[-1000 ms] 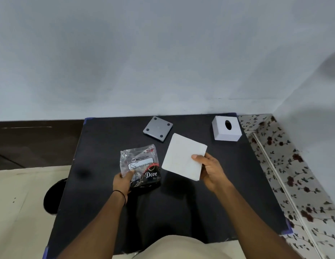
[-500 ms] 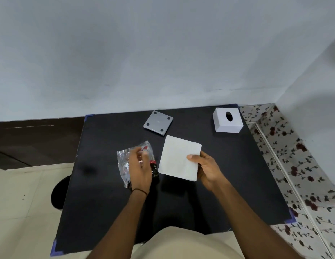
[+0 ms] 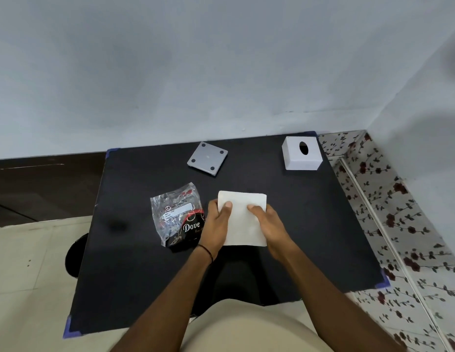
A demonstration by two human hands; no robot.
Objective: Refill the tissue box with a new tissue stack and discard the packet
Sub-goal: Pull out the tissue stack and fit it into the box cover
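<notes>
At frame centre both hands, the left hand (image 3: 217,224) and right hand (image 3: 268,226), grip the white tissue stack (image 3: 242,219) beside the empty packet (image 3: 176,214) on the desk (image 3: 310,224).

— How were the hands placed?
— Both forearms reached forward; the left hand (image 3: 217,224) and right hand (image 3: 268,224) were side by side, thumbs on top, fingers curled under; a dark band circled the left wrist.

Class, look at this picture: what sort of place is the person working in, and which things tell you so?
Probably a plain room at home, in a corner: a small black table against a bare wall, tiled floor, and floral covering on the right.
</notes>
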